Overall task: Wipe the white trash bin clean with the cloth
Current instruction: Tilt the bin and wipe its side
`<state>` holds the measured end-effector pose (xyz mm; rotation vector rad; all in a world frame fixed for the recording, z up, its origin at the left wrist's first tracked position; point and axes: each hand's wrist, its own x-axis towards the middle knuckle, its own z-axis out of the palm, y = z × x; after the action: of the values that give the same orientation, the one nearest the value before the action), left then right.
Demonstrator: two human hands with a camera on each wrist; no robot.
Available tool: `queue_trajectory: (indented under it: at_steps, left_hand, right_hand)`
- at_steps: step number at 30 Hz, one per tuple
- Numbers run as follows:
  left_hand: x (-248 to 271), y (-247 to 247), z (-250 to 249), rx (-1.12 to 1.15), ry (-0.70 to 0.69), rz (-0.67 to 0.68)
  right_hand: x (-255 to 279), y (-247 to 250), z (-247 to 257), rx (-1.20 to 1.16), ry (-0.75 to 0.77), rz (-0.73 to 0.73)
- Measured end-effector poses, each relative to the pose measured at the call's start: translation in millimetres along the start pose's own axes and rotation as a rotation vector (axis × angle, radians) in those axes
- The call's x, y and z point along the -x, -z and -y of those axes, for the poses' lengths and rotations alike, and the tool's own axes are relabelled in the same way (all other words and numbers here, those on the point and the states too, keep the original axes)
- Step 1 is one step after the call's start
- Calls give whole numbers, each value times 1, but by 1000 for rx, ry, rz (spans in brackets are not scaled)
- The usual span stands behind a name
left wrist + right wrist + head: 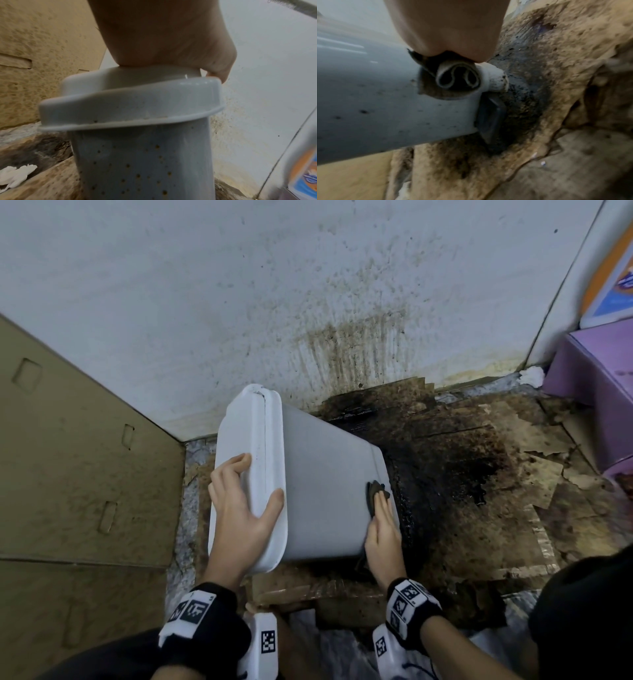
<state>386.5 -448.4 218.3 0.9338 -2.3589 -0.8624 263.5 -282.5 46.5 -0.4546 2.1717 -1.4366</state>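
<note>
The white trash bin (325, 491) leans over on the floor, lid end to the left and base to the right on blackened cardboard. My left hand (239, 508) grips the lid's edge, fingers over its top and thumb on the rim. In the left wrist view the bin (142, 162) shows brown specks on its side. My right hand (382, 529) lies flat with straight fingers and presses a dark, dirty cloth (375, 489) against the bin's side near the base. In the right wrist view the cloth (457, 79) is bunched in folds under the hand (445, 27), against the speckled bin (385, 108).
A large brown cardboard box (68, 457) stands on the left. The white wall (342, 337) behind is streaked with brown stains. Soiled, torn cardboard (479, 491) covers the floor to the right. A purple box (599, 398) sits at the far right, with crumpled white paper (532, 376) beside it.
</note>
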Motion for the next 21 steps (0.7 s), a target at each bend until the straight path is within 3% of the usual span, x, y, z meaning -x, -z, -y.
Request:
queue_trajectory:
  at_steps: [5, 10, 15, 21]
  left_hand:
    - [0, -2, -2, -8, -1, 6]
    - [-1, -4, -2, -27, -8, 18]
    - [-4, -3, 5, -51, -14, 15]
    - [-3, -2, 3, -39, -6, 32]
  right_hand:
    - [12, -16, 59, -178, -15, -1]
    - [13, -22, 127, -157, 237, 235]
    - [-18, -13, 144, -28, 299, 411]
    - [-80, -22, 149, 61, 311, 437]
